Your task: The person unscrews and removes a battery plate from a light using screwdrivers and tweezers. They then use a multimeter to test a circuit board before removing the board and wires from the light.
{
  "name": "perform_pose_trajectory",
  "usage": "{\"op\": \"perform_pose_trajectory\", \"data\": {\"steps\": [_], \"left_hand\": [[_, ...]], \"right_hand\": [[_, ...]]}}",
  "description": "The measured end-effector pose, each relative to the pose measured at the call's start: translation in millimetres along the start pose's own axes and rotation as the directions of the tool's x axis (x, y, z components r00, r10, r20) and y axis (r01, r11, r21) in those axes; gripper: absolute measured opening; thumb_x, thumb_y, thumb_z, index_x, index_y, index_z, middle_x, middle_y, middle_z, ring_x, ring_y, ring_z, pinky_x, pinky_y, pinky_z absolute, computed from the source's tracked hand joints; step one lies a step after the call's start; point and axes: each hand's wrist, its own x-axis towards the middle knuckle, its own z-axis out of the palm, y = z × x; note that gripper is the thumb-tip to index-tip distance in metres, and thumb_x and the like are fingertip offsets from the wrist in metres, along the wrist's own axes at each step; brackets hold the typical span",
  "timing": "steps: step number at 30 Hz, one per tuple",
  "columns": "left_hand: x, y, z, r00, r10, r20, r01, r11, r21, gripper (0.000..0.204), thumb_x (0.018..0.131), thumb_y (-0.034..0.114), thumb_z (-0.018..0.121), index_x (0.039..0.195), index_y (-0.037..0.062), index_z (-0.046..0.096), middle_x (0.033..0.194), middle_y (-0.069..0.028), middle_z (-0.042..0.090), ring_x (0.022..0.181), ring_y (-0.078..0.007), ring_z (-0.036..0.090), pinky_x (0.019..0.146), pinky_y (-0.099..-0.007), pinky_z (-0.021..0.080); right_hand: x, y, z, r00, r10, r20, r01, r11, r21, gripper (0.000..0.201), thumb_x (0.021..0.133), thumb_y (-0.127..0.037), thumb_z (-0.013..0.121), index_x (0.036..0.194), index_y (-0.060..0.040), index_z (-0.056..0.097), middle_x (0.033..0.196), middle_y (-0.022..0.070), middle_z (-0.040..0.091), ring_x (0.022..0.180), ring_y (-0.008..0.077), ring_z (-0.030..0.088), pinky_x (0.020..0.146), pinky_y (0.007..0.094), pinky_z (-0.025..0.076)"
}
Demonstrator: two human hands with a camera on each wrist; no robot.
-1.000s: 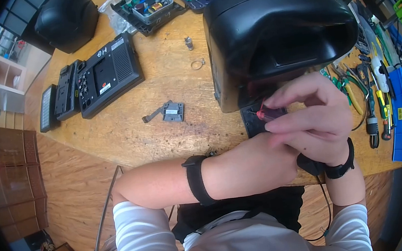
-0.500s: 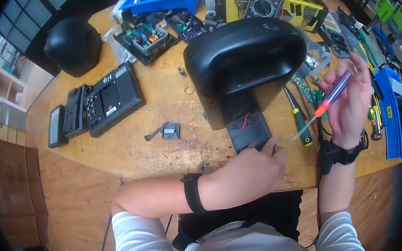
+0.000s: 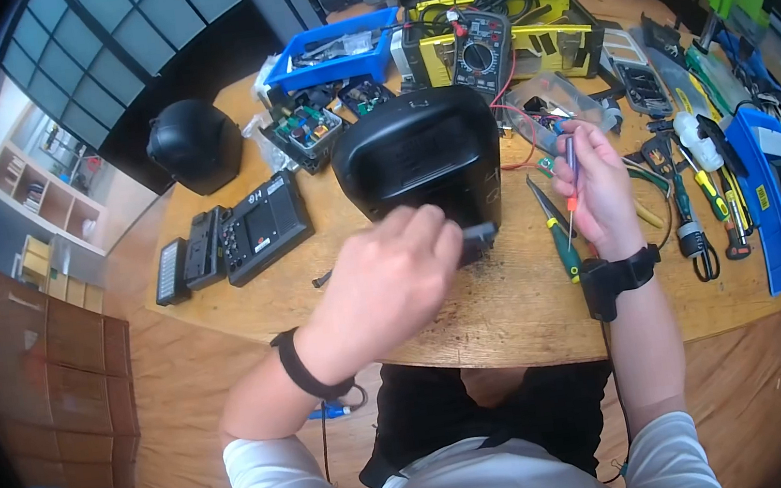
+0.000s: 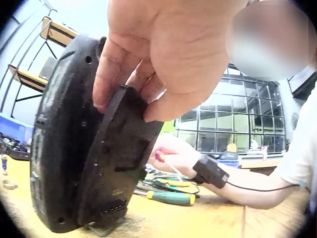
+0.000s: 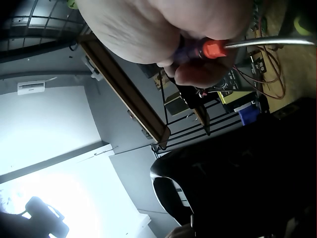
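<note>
A large black plastic housing stands upright near the middle of the wooden table. My left hand is raised in front of it, thumb and fingers pinching the top edge of a flat black panel. The left wrist view shows this panel tilted, close against the housing's side; from the head view my hand hides most of it. Right of the housing, my right hand grips a screwdriver with a purple handle and red collar. Its shaft points down toward the table, away from the panel.
A green-and-yellow handled tool lies below my right hand. Behind the housing are a multimeter with red leads, a yellow toolbox and a blue tray. Black device parts lie left; hand tools and a blue bin right.
The right hand with the screwdriver has drawn back from the panel to the right. My left hand has risen from beside the panel and now holds it up. The head view has tilted up.
</note>
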Motion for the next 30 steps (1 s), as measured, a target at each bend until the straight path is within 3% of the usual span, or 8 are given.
{"op": "perform_pose_trajectory", "data": {"steps": [2, 6, 10, 11, 15, 18, 23, 30], "left_hand": [[2.2, -10.1, 13.3, 0.950, 0.076, -0.303, -0.052, 0.995, 0.085, 0.028, 0.074, 0.009, 0.079, 0.098, 0.0003, 0.067, 0.100, -0.0110, 0.063, 0.084, -0.0252, 0.063, 0.067, -0.0337, 0.054], [-1.8, -5.7, 20.6, 0.856, 0.016, -0.517, 0.127, 0.962, 0.240, 0.048, 0.069, 0.010, 0.086, 0.115, 0.0058, 0.071, 0.115, -0.0092, 0.062, 0.103, -0.0296, 0.059, 0.090, -0.0429, 0.048], [-9.4, -16.7, 35.2, 0.746, -0.162, -0.646, 0.273, 0.959, 0.074, 0.093, 0.069, 0.022, 0.095, 0.147, 0.0081, 0.046, 0.147, -0.0227, 0.039, 0.129, -0.0395, 0.045, 0.105, -0.0467, 0.041], [-11.4, -17.4, 37.4, 0.756, -0.244, -0.608, 0.297, 0.955, -0.014, 0.107, 0.071, 0.021, 0.095, 0.155, 0.0050, 0.030, 0.152, -0.0278, 0.032, 0.134, -0.0438, 0.043, 0.111, -0.0495, 0.039], [-13.7, -34.1, 58.7, 0.784, -0.269, -0.559, 0.156, 0.958, -0.241, 0.124, 0.070, 0.023, 0.095, 0.160, 0.0005, 0.012, 0.157, -0.0370, 0.021, 0.142, -0.0537, 0.036, 0.115, -0.0549, 0.038], [-20.9, -35.3, 78.9, 0.789, -0.344, -0.510, 0.115, 0.897, -0.427, 0.131, 0.069, 0.023, 0.095, 0.162, 0.0017, 0.005, 0.158, -0.0381, 0.021, 0.144, -0.0550, 0.033, 0.118, -0.0550, 0.035], [-22.1, -35.9, 90.7, 0.790, -0.393, -0.471, 0.017, 0.782, -0.624, 0.131, 0.074, 0.017, 0.094, 0.162, 0.0026, -0.002, 0.156, -0.0315, 0.032, 0.136, -0.0439, 0.051, 0.108, -0.0486, 0.050], [-16.7, -25.9, 88.6, 0.691, -0.644, -0.329, 0.220, 0.620, -0.753, 0.111, 0.080, 0.006, 0.087, 0.160, 0.0044, 0.010, 0.153, -0.0219, 0.038, 0.126, -0.0310, 0.059, 0.099, -0.0414, 0.058]], "right_hand": [[-0.9, 1.7, -0.5, 0.992, 0.111, 0.061, -0.110, 0.994, -0.017, 0.019, 0.110, -0.022, 0.052, 0.120, -0.0068, 0.059, 0.092, -0.0014, 0.054, 0.063, 0.0059, 0.047, 0.051, 0.0211, 0.036], [-11.6, 4.7, 10.7, 0.945, 0.237, 0.226, -0.155, 0.932, -0.328, 0.035, 0.104, -0.026, 0.064, 0.134, -0.0080, 0.059, 0.099, -0.0030, 0.053, 0.063, 0.0019, 0.042, 0.050, 0.0188, 0.030], [-20.9, 22.6, 22.8, 0.907, 0.083, 0.413, 0.172, 0.823, -0.542, 0.077, 0.088, -0.016, 0.083, 0.154, -0.0050, 0.044, 0.144, 0.0075, 0.056, 0.071, -0.0001, 0.044, 0.058, 0.0180, 0.037], [-22.1, 19.3, 21.5, 0.893, 0.193, 0.408, 0.107, 0.788, -0.607, 0.093, 0.083, -0.011, 0.086, 0.160, -0.0030, 0.033, 0.156, 0.0138, 0.046, 0.089, 0.0053, 0.058, 0.071, 0.0201, 0.050], [-34.8, 23.2, 42.0, 0.901, 0.164, 0.401, 0.169, 0.720, -0.673, 0.106, 0.081, -0.013, 0.087, 0.163, -0.0037, 0.021, 0.157, 0.0208, 0.043, 0.137, 0.0308, 0.054, 0.107, 0.0382, 0.050], [-25.5, 49.6, 29.5, 0.878, 0.027, 0.478, 0.372, 0.591, -0.716, 0.107, 0.080, -0.016, 0.088, 0.162, -0.0021, 0.021, 0.155, 0.0254, 0.042, 0.142, 0.0365, 0.049, 0.113, 0.0426, 0.045], [-23.8, 54.0, 24.5, 0.902, 0.015, 0.431, 0.346, 0.572, -0.744, 0.109, 0.077, -0.024, 0.091, 0.159, 0.0033, 0.024, 0.151, 0.0267, 0.044, 0.143, 0.0397, 0.044, 0.117, 0.0447, 0.039], [-36.6, 34.4, 37.2, 0.899, -0.033, 0.437, 0.413, 0.398, -0.819, 0.093, 0.071, -0.030, 0.095, 0.139, 0.0060, 0.043, 0.129, 0.0210, 0.052, 0.126, 0.0367, 0.053, 0.107, 0.0441, 0.044]]}}
